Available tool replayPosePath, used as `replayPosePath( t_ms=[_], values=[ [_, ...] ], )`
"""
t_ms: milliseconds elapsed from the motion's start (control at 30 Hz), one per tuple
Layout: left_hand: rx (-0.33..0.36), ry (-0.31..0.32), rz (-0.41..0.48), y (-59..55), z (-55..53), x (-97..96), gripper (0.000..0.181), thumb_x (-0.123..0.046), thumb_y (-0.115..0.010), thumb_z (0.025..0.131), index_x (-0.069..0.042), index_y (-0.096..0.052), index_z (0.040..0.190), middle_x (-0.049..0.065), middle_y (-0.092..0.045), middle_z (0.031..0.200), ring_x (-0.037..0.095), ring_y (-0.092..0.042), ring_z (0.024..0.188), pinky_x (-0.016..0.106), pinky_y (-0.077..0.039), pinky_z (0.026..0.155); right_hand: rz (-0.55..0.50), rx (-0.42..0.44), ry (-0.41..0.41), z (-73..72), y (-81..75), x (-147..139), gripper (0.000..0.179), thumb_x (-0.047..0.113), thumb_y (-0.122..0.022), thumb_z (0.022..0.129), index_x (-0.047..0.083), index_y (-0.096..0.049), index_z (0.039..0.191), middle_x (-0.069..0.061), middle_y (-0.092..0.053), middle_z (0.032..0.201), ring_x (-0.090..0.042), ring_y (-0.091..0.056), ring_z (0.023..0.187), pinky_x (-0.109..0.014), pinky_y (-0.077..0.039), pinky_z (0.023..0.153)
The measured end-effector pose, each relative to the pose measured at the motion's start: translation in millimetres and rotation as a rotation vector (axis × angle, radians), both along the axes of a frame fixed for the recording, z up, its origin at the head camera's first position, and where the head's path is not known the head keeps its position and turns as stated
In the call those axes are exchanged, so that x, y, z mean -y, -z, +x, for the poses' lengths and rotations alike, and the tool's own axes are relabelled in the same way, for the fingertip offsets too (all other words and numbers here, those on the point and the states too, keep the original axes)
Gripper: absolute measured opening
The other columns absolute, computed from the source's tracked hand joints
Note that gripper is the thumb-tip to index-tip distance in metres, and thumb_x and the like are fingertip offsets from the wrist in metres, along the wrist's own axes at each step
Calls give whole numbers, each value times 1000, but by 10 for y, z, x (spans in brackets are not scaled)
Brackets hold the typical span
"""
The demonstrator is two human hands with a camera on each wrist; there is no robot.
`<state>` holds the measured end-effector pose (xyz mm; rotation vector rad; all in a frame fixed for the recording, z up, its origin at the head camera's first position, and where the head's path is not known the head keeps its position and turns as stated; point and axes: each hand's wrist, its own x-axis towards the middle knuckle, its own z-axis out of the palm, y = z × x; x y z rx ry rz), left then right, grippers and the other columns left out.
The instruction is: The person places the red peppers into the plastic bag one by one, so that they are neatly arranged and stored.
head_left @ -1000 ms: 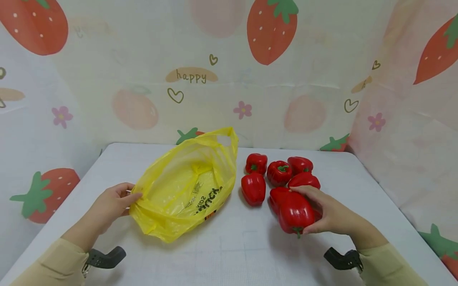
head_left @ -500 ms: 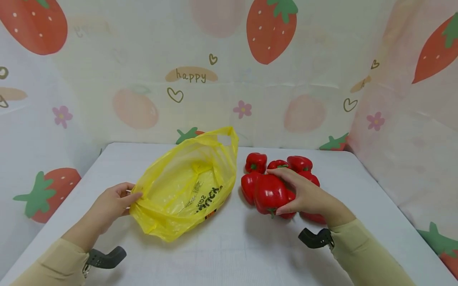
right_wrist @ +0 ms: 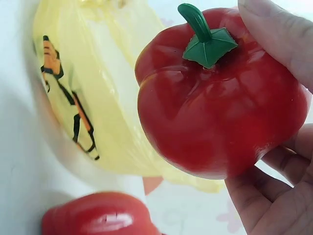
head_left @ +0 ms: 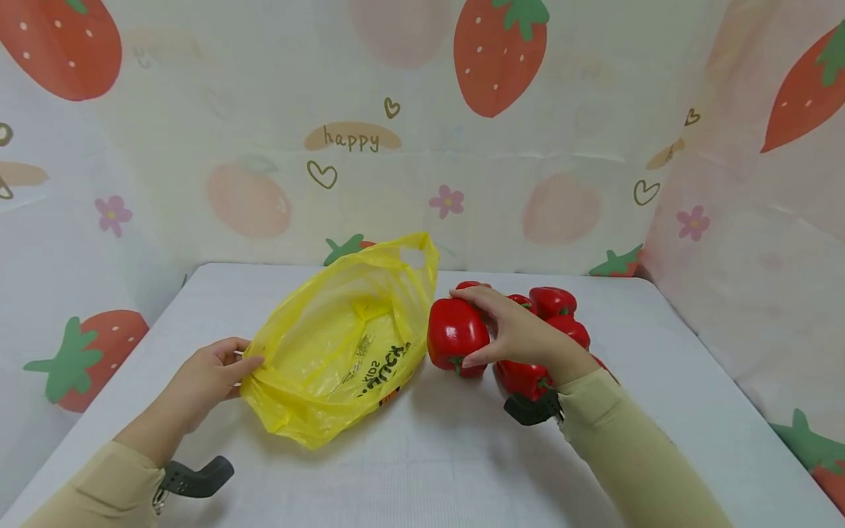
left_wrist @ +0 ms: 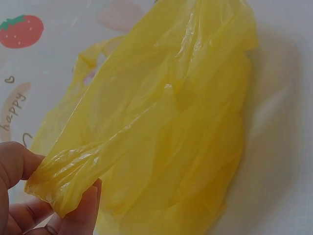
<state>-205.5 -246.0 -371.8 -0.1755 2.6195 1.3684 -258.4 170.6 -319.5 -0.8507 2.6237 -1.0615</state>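
Observation:
My left hand (head_left: pixel 210 375) pinches the left edge of a yellow plastic bag (head_left: pixel 337 352), whose mouth gapes toward me; in the left wrist view the thumb and fingers grip a gathered corner of the bag (left_wrist: pixel 161 127). A red bell pepper (head_left: pixel 457 331) with a green stem is held in my right hand (head_left: pixel 511 323), just right of the bag and raised above the table. The right wrist view shows thumb and fingers spread around this bell pepper (right_wrist: pixel 220 98), the bag behind it. Part of the other peppers is hidden by the right hand and forearm.
Several more red bell peppers (head_left: pixel 553 301) lie grouped on the white table (head_left: pixel 370 484), behind and below the right arm. One pepper (right_wrist: pixel 100 215) shows at the bottom of the right wrist view. A strawberry-print cloth (head_left: pixel 251 95) stands around the table's back and sides.
My right hand has carried the bell pepper leftward, from over the group of peppers to beside the bag. The left hand and the bag have stayed nearly still.

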Motion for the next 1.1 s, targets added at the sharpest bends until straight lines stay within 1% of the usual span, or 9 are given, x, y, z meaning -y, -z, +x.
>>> replayPosePath(
  t_ms=[133, 233, 333, 433, 533, 667, 767, 867, 1100],
  values=[
    [-9, 7, -1, -9, -15, -14, 48, -39, -54, 90, -3, -48, 121, 12, -53, 105, 20, -55, 87, 33, -53, 79, -6, 36, 11, -66, -28, 149, 92, 45, -83, 58, 38, -34, 136, 11, -36, 134, -18, -36, 119, -38, -53, 78],
    [-16, 7, -5, -10, -17, -17, 49, -40, -55, 90, -3, -48, 121, 12, -54, 104, 20, -55, 86, 33, -53, 79, -3, 37, -1, -127, -33, 274, 93, 45, -83, 59, 35, -34, 137, 11, -37, 132, -16, -38, 117, -36, -53, 77],
    [-16, 7, -10, -3, -17, -15, 50, -40, -55, 90, -3, -48, 121, 12, -54, 103, 20, -55, 86, 33, -54, 78, -15, 32, -37, -196, -37, 415, 92, 41, -83, 61, 29, -34, 138, 8, -39, 132, -15, -39, 117, -34, -53, 77],
    [-17, 10, -9, 5, -24, -8, 50, -40, -55, 90, -2, -47, 123, 12, -54, 103, 20, -55, 86, 34, -54, 79, -43, 45, -74, -262, -45, 572, 90, 39, -82, 63, 26, -34, 138, 8, -40, 131, -14, -40, 117, -33, -53, 79],
    [-20, 14, -6, 8, -40, -5, 51, -40, -54, 90, -2, -46, 123, 12, -54, 104, 20, -55, 86, 34, -53, 79, -57, 64, -97, -320, -48, 740, 89, 39, -81, 64, 29, -34, 138, 8, -40, 130, -13, -40, 117, -31, -52, 78],
    [-14, 15, -4, 4, -57, -20, 52, -40, -54, 90, -2, -46, 124, 12, -53, 105, 20, -55, 86, 34, -53, 80, -67, 64, -138, -384, -39, 951, 89, 37, -81, 66, 27, -32, 140, 8, -39, 131, -13, -40, 117, -28, -51, 80],
    [-6, 11, -7, -3, -63, -35, 52, -40, -55, 90, -2, -46, 124, 12, -53, 105, 20, -55, 86, 35, -53, 80, -64, 53, -163, -434, -8, 1098, 89, 36, -80, 67, 21, -32, 140, 7, -40, 132, -12, -40, 117, -25, -50, 81],
    [-1, 15, -8, -9, -68, -47, 52, -40, -54, 90, -2, -46, 124, 12, -53, 105, 20, -55, 87, 35, -53, 81, -55, 46, -162, -478, 45, 1231, 89, 38, -79, 67, 18, -32, 140, 7, -41, 129, -11, -41, 115, -23, -50, 80],
    [18, 22, -7, -10, -64, -77, 53, -41, -55, 89, -2, -46, 124, 12, -54, 105, 19, -55, 86, 35, -53, 81, -40, 57, -145, -510, 210, 1508, 89, 38, -79, 67, 20, -33, 141, 7, -41, 127, -11, -42, 114, -20, -48, 82]
  ],
)
